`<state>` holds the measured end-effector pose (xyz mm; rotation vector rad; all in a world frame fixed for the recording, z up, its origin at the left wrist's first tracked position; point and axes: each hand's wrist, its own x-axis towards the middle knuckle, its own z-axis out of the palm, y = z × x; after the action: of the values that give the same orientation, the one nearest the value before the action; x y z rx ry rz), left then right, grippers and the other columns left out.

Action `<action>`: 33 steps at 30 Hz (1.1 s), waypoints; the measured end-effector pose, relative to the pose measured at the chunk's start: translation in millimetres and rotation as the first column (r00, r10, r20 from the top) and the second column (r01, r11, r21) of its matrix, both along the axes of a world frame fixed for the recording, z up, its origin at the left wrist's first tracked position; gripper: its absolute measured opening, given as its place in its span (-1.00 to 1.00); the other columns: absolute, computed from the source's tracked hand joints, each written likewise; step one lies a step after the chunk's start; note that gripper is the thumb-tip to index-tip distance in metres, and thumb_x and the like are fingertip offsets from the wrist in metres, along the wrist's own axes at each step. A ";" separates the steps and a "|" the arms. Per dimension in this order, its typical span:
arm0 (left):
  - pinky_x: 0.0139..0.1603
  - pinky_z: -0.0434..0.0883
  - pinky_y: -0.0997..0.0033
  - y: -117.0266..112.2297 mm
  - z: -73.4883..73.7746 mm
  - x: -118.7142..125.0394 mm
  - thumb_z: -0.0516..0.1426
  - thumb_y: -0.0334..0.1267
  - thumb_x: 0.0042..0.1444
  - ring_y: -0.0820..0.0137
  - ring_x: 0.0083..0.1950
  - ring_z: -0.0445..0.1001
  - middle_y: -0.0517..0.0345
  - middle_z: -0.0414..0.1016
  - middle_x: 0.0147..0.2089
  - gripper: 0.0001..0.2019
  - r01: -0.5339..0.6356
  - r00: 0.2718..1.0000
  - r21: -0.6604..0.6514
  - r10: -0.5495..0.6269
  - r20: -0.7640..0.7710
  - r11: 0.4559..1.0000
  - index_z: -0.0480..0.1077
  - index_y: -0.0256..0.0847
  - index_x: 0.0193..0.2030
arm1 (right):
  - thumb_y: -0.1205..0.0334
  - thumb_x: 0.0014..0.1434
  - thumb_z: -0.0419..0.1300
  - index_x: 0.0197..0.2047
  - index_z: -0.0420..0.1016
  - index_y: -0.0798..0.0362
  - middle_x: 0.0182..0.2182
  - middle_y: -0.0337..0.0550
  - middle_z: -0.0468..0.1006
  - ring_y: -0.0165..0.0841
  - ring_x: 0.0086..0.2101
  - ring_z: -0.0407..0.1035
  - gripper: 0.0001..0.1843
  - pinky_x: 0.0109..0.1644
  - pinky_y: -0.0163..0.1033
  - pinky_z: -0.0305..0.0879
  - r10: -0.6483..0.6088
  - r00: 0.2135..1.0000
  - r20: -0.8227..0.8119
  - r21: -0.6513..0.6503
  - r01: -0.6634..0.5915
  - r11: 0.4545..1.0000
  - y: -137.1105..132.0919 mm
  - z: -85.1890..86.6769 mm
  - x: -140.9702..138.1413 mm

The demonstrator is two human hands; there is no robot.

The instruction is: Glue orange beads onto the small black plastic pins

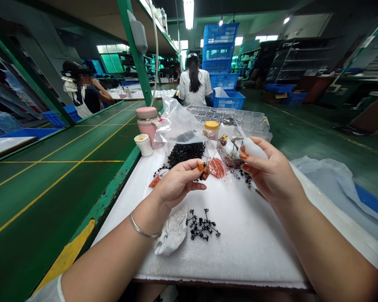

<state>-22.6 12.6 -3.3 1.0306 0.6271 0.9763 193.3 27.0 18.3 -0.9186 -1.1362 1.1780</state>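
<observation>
Two grips: left hand [180, 179] pinching a tiny dark part [205, 165], my right hand [272, 171] holding a translucent white, taper-nozzled bottle [253, 149], spindly black knob-ended sticks [204, 227] lying loose.

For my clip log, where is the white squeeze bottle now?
Right of centre in the head view, the bottle is in the right hand, right of the dark-lidded jar.
</observation>
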 end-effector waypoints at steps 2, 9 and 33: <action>-0.35 0.48 0.60 0.3 0.9 -0.8 0.30 -0.29 0.05 0.54 -0.33 0.35 0.18 0.35 -0.33 -0.87 -0.018 1.000 -0.010 0.018 0.012 1.000 0.47 -0.26 -0.29 | 0.31 -0.11 0.38 -0.15 0.44 -0.01 -0.29 -0.25 0.49 -0.44 -0.36 0.37 -0.60 -0.36 -0.36 0.31 0.027 0.999 0.038 -0.033 -0.026 0.999 2.2 0.7 3.8; -0.38 0.51 0.61 2.7 3.6 -5.4 0.28 -0.34 0.05 0.54 -0.32 0.36 0.16 0.35 -0.32 -0.90 -0.075 0.996 -0.030 0.076 0.042 0.997 0.46 -0.29 -0.30 | 0.01 0.04 0.32 -0.38 0.38 0.03 -0.50 -0.33 0.34 -0.50 -0.52 0.14 -0.71 -0.46 -0.35 0.06 0.069 0.826 0.560 -0.002 -0.082 0.997 13.8 -1.2 23.0; -0.38 0.48 0.60 4.7 3.1 -5.9 0.31 -0.32 0.02 0.54 -0.34 0.35 0.17 0.36 -0.34 -0.86 -0.071 0.997 -0.013 0.071 0.003 0.997 0.45 -0.32 -0.33 | 0.20 0.05 0.26 -0.06 0.64 -0.24 -0.21 -0.20 0.67 -0.19 -0.19 0.50 -0.64 -0.25 -0.25 0.17 -0.010 0.039 0.999 0.012 -0.050 0.999 27.0 -35.7 -3.4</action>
<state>-28.5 17.3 -0.2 1.0009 0.6695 1.0349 190.0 53.9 -17.4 -1.8319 -2.3141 0.2649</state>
